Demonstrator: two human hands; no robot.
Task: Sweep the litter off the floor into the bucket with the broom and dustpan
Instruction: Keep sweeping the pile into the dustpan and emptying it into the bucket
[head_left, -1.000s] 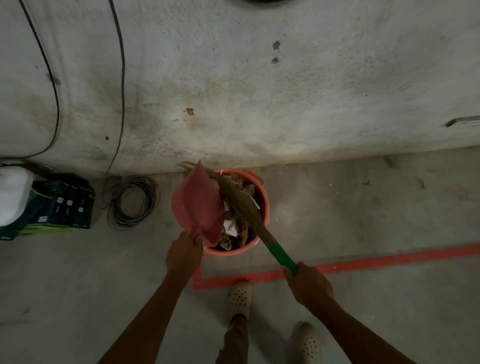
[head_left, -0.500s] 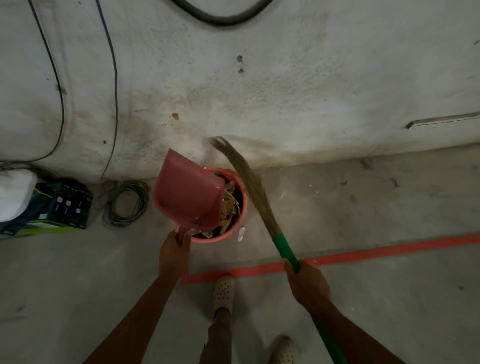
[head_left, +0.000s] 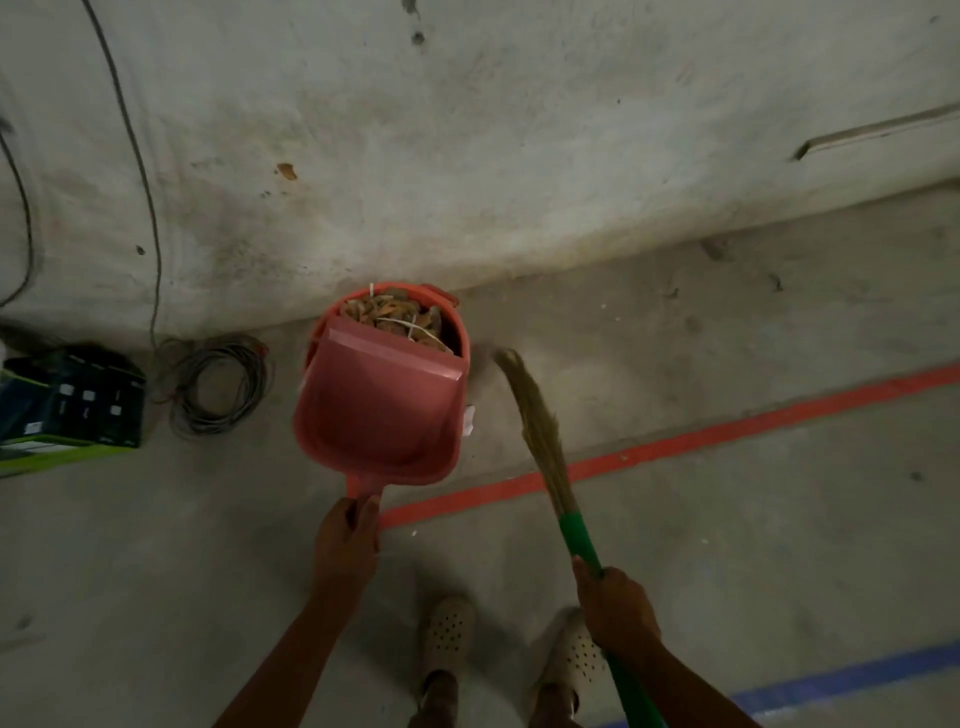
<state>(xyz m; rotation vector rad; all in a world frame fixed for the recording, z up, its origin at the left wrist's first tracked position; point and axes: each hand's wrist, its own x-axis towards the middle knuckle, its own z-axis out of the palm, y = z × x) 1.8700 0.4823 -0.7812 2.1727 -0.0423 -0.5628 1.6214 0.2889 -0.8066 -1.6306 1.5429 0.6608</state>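
Observation:
My left hand (head_left: 345, 545) grips the handle of a red dustpan (head_left: 379, 410), held level over the near half of the red bucket (head_left: 464, 332). The pan's inside looks empty. The bucket stands against the wall and is filled with dry leaves and scraps (head_left: 397, 314). My right hand (head_left: 618, 605) grips the green handle of a straw broom (head_left: 540, 431), whose bristles point up and left, to the right of the bucket, with the tip near the floor. A small white scrap (head_left: 469, 418) lies beside the bucket, half hidden by the pan.
A coil of grey cable (head_left: 218, 384) and a dark box (head_left: 72, 405) lie at the wall on the left. Red tape (head_left: 727, 436) crosses the concrete floor; blue tape (head_left: 831, 680) runs at the lower right. My two feet in pale clogs (head_left: 447, 634) stand below the bucket.
The dustpan has swung down from a steep tilt over the bucket to level. The broom has come out of the bucket and moved right, down toward the floor.

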